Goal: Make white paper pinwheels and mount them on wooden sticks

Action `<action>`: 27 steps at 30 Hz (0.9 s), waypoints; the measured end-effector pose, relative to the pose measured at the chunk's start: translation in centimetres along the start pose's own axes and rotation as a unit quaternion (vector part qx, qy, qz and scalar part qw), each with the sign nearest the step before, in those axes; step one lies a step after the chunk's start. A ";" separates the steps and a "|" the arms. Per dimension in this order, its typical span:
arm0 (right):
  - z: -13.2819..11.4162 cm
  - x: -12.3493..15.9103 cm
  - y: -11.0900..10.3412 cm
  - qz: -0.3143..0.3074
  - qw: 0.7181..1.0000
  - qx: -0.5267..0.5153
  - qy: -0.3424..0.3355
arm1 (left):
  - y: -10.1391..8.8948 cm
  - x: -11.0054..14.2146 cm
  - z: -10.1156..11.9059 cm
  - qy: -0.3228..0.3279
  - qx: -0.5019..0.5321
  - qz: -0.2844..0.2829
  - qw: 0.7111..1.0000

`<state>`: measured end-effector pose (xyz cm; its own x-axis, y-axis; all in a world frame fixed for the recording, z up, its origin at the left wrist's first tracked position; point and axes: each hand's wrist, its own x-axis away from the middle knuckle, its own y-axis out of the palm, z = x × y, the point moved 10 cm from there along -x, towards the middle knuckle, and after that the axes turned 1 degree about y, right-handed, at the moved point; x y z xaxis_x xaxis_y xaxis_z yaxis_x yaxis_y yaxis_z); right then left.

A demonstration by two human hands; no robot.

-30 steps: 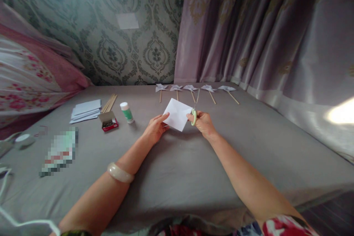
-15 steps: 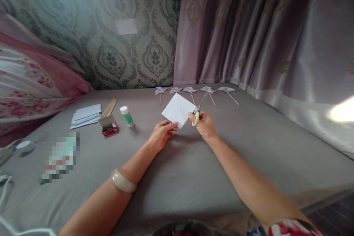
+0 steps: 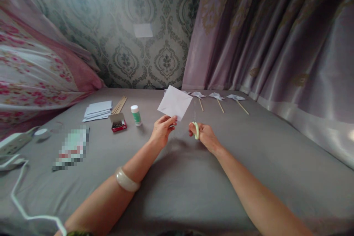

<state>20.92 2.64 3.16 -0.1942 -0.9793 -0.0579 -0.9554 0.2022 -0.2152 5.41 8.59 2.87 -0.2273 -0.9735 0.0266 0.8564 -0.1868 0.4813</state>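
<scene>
The left hand (image 3: 163, 129) is pinching white paper (image 3: 175, 102) near one corner above grey cloth (image 3: 177, 184); the right hand (image 3: 206, 134) is clasping scissors (image 3: 196, 131) in a closed grip. Holding the paper taut should be favouring clean cuts.

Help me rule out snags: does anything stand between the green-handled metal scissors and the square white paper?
Nothing visible does: only a gap separates the scissors in the right hand from the paper pinched in the left hand.
</scene>
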 end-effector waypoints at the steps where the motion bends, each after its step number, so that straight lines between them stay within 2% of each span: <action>1: -0.1 0.3 0.6 -0.022 1.000 0.010 0.007 | -0.1 0.0 0.2 0.002 0.006 0.002 1.000; 7: -1.0 1.9 3.6 -0.134 0.988 0.070 0.011 | 0.0 0.2 0.9 -0.002 0.028 0.005 1.000; 11: -1.2 2.4 4.7 -0.173 0.982 0.076 -0.009 | 0.2 0.3 1.1 0.001 0.026 0.002 1.000; 27: -0.2 2.6 4.9 -0.169 0.982 0.085 0.012 | 0.3 0.5 0.3 -0.021 0.042 0.012 0.999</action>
<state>15.70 1.07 2.11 0.1200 -0.9905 0.0679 -0.9159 -0.1368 -0.3775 5.38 8.09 3.32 -0.2274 -0.9709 0.0745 0.8203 -0.1497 0.5521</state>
